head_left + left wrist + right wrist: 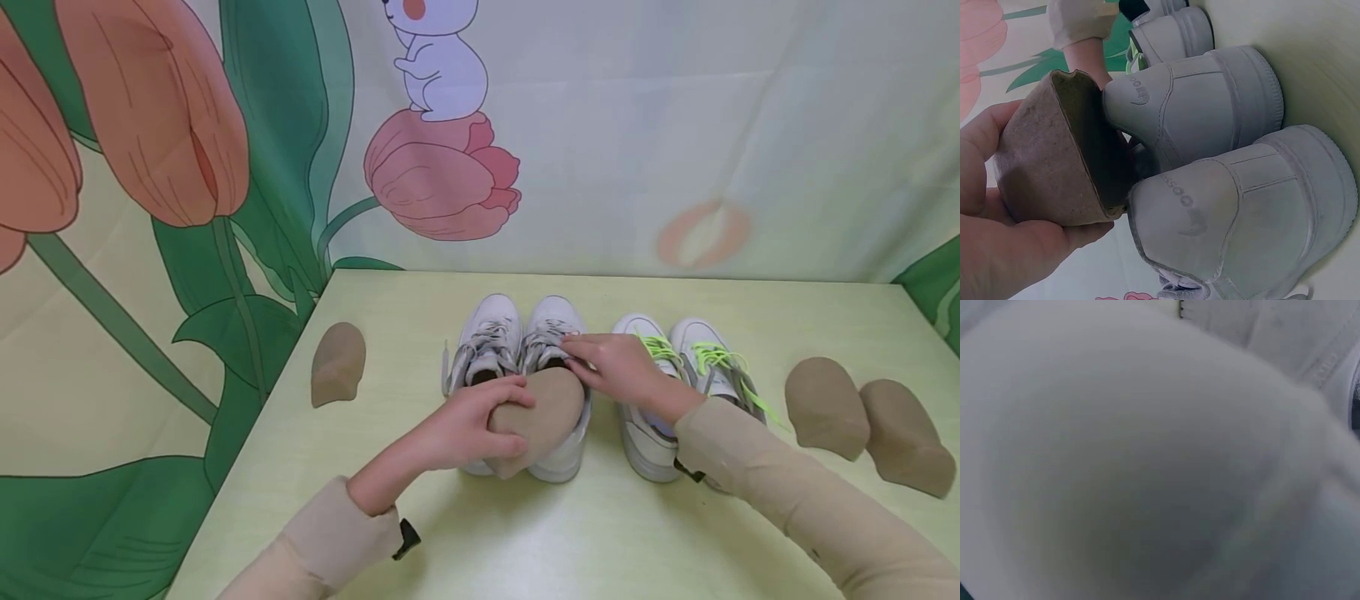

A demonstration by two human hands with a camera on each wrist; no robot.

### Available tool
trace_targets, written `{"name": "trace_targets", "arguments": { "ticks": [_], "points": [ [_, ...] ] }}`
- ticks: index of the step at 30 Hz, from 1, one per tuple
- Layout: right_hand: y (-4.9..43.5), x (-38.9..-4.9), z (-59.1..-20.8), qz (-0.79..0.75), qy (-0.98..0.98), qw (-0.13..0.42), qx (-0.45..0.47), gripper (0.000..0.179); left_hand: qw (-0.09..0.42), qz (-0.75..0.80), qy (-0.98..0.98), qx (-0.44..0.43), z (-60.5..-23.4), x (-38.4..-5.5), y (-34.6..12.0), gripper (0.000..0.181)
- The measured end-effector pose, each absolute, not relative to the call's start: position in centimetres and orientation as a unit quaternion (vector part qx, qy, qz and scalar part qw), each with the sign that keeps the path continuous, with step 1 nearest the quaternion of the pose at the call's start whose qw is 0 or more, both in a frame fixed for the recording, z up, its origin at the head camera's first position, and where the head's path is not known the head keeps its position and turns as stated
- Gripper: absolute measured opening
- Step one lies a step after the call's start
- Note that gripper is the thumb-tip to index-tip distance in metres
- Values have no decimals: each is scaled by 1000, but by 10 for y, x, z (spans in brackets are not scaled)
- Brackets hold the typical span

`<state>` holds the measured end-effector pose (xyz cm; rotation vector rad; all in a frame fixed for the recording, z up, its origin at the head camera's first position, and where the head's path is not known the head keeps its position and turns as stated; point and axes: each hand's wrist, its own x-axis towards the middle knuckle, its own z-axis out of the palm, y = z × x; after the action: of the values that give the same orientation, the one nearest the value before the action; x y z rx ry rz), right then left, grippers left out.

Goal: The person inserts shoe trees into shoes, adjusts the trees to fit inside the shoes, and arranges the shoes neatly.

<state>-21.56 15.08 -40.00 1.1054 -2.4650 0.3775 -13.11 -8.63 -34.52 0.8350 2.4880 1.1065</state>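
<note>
My left hand (476, 421) grips a brown moulded-pulp shoe insert (546, 410), thumb and fingers on its sides. The insert is tilted over the heel opening of the right-hand white sneaker (561, 463) of the left pair. In the left wrist view, the hollow side of the insert (1047, 165) faces the sneaker heels. My right hand (618, 364) pinches that sneaker near its tongue and grey laces. Beside it stands its mate, another white sneaker (491, 315) with grey laces. A pale blurred surface fills most of the right wrist view, hiding my right fingers there.
Two white sneakers with neon-green laces, one nearer (649, 450) and its mate (711, 343), stand under my right forearm. A brown insert (339, 360) lies at the table's left; two others (827, 404) lie at the right. Behind the table (405, 317) hangs a flowered cloth (600, 167).
</note>
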Motion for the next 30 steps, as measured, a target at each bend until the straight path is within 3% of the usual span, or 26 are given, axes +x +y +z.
{"name": "trace_targets", "arguments": {
  "ticks": [17,24,30],
  "points": [
    [149,-218,-391,116,-876,184,430,22,121,372,881,266,-340,-134,-66,38],
    [150,-218,-395,143,-882,201,402,21,87,343,902,249,-347,-126,-55,46],
    [154,-213,-400,155,-894,185,377,26,67,361,903,222,-353,-120,-55,52]
  ]
}}
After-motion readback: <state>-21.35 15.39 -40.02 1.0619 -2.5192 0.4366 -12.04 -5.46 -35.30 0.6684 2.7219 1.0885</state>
